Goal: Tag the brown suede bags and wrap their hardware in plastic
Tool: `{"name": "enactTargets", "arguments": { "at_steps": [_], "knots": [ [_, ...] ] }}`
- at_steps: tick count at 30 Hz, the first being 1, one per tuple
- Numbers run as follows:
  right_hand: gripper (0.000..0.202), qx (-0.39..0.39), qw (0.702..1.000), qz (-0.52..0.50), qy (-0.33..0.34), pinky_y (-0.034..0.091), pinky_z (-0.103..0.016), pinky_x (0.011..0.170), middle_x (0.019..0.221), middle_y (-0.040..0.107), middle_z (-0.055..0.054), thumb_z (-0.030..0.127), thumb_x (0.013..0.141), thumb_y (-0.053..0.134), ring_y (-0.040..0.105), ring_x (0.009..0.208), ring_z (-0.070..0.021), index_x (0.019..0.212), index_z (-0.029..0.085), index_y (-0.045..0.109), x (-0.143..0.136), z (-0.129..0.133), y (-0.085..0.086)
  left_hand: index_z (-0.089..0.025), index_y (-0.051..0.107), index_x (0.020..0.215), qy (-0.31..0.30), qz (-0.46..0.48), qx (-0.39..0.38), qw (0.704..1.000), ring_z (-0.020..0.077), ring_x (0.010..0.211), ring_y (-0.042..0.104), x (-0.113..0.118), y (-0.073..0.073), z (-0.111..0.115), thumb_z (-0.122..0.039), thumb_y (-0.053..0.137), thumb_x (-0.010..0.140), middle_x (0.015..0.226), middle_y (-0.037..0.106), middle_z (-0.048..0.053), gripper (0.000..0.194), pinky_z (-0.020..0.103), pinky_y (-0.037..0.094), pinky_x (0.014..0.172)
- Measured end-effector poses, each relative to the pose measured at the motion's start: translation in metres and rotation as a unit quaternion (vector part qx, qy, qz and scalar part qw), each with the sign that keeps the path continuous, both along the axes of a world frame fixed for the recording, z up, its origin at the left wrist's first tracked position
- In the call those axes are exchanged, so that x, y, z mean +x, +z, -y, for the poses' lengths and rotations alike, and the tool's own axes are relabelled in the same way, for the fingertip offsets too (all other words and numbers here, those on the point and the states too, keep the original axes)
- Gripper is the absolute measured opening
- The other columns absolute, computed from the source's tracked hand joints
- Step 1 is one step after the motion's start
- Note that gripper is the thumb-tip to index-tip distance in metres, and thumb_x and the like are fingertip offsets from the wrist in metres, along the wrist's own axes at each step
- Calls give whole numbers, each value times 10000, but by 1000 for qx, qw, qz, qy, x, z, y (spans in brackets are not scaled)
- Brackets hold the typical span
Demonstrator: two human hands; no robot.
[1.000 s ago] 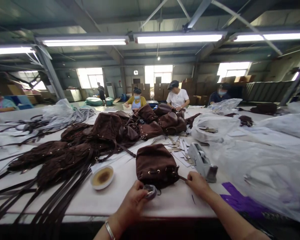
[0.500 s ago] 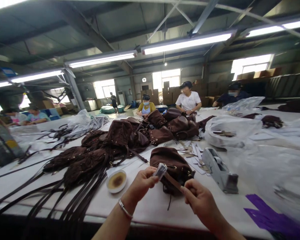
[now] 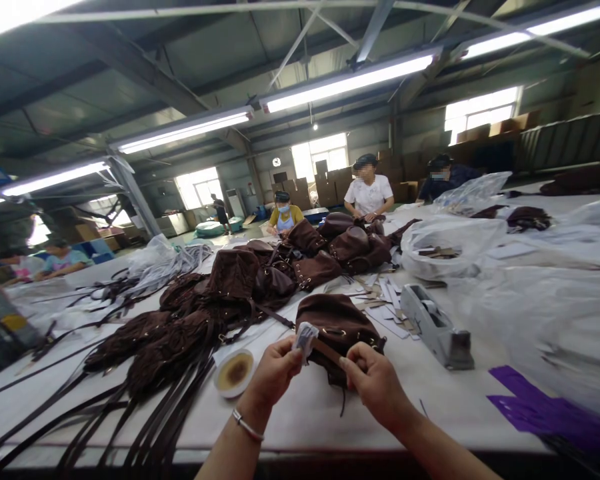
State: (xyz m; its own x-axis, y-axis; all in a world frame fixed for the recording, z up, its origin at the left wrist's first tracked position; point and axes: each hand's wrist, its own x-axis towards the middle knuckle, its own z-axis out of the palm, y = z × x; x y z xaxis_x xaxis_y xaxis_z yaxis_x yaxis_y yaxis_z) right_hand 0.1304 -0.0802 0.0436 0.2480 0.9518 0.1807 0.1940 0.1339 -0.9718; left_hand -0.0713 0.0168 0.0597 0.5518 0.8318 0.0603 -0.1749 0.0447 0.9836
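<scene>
Brown strap (image 3: 327, 351) between left hand (image 3: 275, 375) and right hand (image 3: 375, 383)

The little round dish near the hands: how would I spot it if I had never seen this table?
Start at the long white table and its heap of brown bags. Just left of the left hand, by the dark straps, lies the small white dish. It alone is round, pale, with a brownish pool inside.

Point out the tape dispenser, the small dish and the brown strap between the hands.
tape dispenser (image 3: 433, 323), head view, on its grey side wall.
small dish (image 3: 235, 372), head view, on the brownish stuff inside it.
brown strap (image 3: 326, 351), head view, on the stretch between the two hands.
</scene>
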Motion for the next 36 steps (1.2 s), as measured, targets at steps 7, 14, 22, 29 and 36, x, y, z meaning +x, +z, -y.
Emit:
{"name": "enactTargets", "arguments": {
  "at_steps": [7,14,22,29,36],
  "knots": [
    [261,32,999,21,21,353,-221,488,540,565,38,414,903,559,496,489,-115,745,214,501,-3,-6,0,-89,690,905,-23,-12,22,999,55,557,292,6,4,3,-371,769,764,698,467,-7,325,239,175,506],
    [314,52,997,-21,60,381,-225,491,575,557,35,490,900,587,501,518,-125,785,203,531,-17,-24,2,-119,617,748,-9,-70,38,997,65,536,360,11,0,7,-406,793,700,615,484,-30,339,224,247,513],
    [223,115,980,159,41,482,-266,649,740,673,-23,373,959,505,631,674,-173,843,202,589,-12,-16,-1,-142,590,764,50,-138,59,987,80,524,390,16,9,20,-425,761,670,592,490,-44,344,225,272,487],
    [491,232,905,335,122,503,-337,1002,1279,633,-130,175,866,583,618,1168,-240,1348,200,489,10,14,-33,-150,589,682,88,-181,103,974,80,558,388,18,7,22,-388,722,683,676,489,-32,273,231,280,510],
    [409,291,847,396,204,548,-300,843,1088,675,-115,47,867,458,648,989,-202,1207,196,631,21,16,-6,-152,589,567,130,-263,245,924,134,743,509,24,6,28,-268,738,688,777,528,4,224,251,406,677]
  ]
}}
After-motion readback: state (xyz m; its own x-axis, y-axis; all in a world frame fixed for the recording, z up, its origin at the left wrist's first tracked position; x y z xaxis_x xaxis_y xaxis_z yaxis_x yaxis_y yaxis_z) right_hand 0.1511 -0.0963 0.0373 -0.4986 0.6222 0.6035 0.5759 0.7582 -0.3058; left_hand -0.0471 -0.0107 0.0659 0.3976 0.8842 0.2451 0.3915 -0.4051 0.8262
